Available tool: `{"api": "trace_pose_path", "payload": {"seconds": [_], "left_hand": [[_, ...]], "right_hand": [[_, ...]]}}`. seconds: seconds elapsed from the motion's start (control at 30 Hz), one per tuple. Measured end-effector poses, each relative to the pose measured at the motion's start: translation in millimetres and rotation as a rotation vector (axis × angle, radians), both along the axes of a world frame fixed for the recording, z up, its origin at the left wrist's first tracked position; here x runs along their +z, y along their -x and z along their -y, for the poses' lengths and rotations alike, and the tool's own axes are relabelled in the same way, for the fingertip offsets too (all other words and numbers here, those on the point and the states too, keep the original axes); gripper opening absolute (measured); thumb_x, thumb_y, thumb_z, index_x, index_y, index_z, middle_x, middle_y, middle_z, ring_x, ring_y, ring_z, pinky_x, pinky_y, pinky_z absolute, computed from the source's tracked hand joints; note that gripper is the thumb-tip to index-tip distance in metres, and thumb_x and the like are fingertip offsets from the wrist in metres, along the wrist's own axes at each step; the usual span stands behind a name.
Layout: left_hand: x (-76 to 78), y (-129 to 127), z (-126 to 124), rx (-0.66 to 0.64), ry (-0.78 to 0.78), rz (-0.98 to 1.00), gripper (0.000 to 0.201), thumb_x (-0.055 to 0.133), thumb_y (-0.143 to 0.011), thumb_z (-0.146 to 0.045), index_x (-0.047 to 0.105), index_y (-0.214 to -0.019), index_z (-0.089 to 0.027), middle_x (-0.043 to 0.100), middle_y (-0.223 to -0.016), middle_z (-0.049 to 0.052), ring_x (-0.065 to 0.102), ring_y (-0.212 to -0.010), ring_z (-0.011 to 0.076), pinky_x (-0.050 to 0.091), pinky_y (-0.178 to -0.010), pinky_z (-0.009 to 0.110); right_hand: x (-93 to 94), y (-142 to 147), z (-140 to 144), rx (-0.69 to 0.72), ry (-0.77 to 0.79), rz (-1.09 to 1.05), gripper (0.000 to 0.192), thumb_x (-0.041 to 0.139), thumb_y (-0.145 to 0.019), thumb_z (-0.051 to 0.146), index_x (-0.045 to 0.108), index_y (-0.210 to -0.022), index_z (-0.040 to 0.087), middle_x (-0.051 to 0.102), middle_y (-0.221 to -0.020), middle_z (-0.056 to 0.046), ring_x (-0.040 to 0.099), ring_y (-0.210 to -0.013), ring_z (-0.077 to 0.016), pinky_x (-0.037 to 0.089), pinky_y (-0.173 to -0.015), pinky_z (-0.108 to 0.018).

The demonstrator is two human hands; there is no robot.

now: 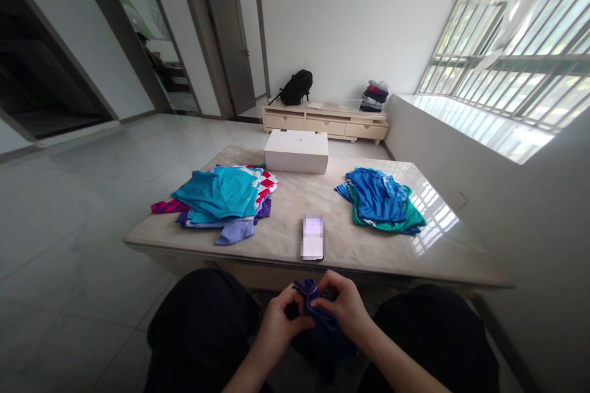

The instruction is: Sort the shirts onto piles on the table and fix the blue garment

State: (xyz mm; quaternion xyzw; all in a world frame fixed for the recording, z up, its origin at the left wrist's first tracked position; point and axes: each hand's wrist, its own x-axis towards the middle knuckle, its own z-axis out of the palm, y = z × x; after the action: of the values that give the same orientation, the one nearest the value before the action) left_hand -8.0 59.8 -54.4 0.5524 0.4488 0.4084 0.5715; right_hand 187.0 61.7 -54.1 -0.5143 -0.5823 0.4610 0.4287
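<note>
Both hands work below the near edge of the desk (286,239), between the person's knees. The left hand (279,322) and the right hand (343,307) are each closed around one dark blue garment (322,334); the fingers pinch its upper edge, which shows a thin lighter trim, and the rest of the cloth hangs down between the legs. The garment does not touch the desk.

On the desk: one phone (313,237), lying flat near the front edge, just ahead of the hands. One white box (297,151) at the far edge, centre. Two piles of clothes: the left pile (221,199), topped by a teal piece with purple and red-and-white checked cloth beneath it, and the right pile (380,199), blue pieces over a green one. The piles lie well apart, with the phone between them.

Beyond the desk, one low cabinet (325,123) carries one black backpack (296,87) and one stack of folded clothes (374,97).
</note>
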Motion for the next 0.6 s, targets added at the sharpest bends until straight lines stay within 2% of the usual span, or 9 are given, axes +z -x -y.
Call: {"api": "trace_pose_path", "payload": {"seconds": [0.1,0.27,0.33,0.47,0.6], "left_hand": [[-1.1,1.1,-0.3,0.03,-0.013,-0.005,0.033,0.091,-0.059,-0.027,0.059,-0.062,-0.019,0.071,-0.083,0.002,0.063,-0.088,0.0252,0.044,-0.085,0.03],[-6.5,3.9,-1.4,0.078,-0.037,-0.005,0.027,0.087,-0.067,-0.035,0.073,-0.085,-0.019,0.076,-0.089,0.004,0.068,-0.087,0.0267,0.048,-0.079,0.03],[-7.3,4.3,-1.7,0.084,-0.049,-0.006,0.024,0.085,-0.07,-0.036,0.074,-0.083,-0.019,0.076,-0.09,0.005,0.069,-0.089,0.0282,0.049,-0.082,0.032],[-5.3,3.5,-0.7,0.161,-0.1,-0.035,0.031,0.09,-0.064,-0.034,0.076,-0.088,-0.021,0.076,-0.096,0.006,0.069,-0.097,0.0313,0.05,-0.091,0.037],[-4.6,2.0,0.9,0.232,-0.193,-0.083,0.04,0.096,-0.058,-0.038,0.077,-0.089,-0.021,0.075,-0.1,0.007,0.069,-0.099,0.0335,0.053,-0.09,0.039]], "right_hand": [[1.8,-1.1,-1.8,-0.028,0.002,-0.022,0.024,0.09,-0.069,0.027,0.069,-0.071,0.017,0.061,-0.068,0.004,0.05,-0.067,-0.0138,0.036,-0.063,-0.025],[8.4,-4.9,-4.2,-0.042,-0.017,-0.062,0.019,0.09,-0.07,0.028,0.074,-0.072,0.018,0.06,-0.066,0.004,0.048,-0.063,-0.0127,0.035,-0.061,-0.025],[8.8,-5.3,-4.8,-0.031,-0.035,-0.077,0.018,0.09,-0.07,0.03,0.077,-0.072,0.019,0.062,-0.068,0.002,0.051,-0.065,-0.0134,0.037,-0.063,-0.025],[6.3,-3.2,-4.7,0.018,-0.074,-0.092,0.017,0.089,-0.074,0.037,0.083,-0.077,0.021,0.066,-0.073,-0.001,0.058,-0.069,-0.0158,0.042,-0.066,-0.027],[4.9,0.1,-3.0,0.076,-0.112,-0.074,0.017,0.083,-0.082,0.04,0.086,-0.084,0.024,0.065,-0.076,-0.003,0.06,-0.071,-0.0173,0.044,-0.066,-0.028]]}}
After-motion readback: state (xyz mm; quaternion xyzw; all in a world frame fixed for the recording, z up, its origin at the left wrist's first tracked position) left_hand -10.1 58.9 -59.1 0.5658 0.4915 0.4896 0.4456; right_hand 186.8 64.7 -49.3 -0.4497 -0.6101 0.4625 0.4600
